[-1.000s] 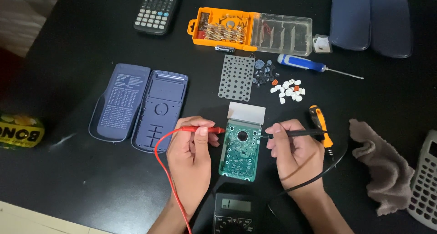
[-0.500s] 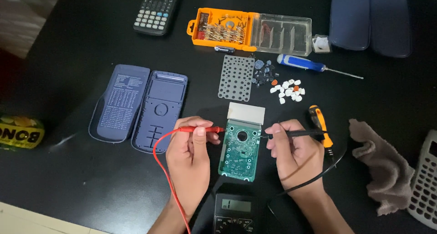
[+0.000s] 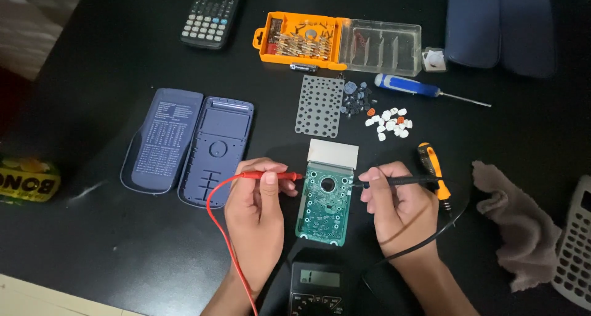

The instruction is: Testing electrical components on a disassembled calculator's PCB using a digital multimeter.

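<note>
A green circuit board with a pale display strip at its top lies flat on the black table. My left hand grips a red test probe, its tip touching the board's upper left edge. My right hand grips a black test probe, its tip at the board's upper right edge. Both leads run back to a dark multimeter at the near edge, between my forearms.
Two blue calculator shells lie to the left. Beyond the board are a grey key mat, loose small keys, a blue screwdriver, an orange bit case. An orange screwdriver, a cloth and calculators sit around.
Both hands hold nearly still; the probe tips stay at the board's upper edges with only slight shifts.
</note>
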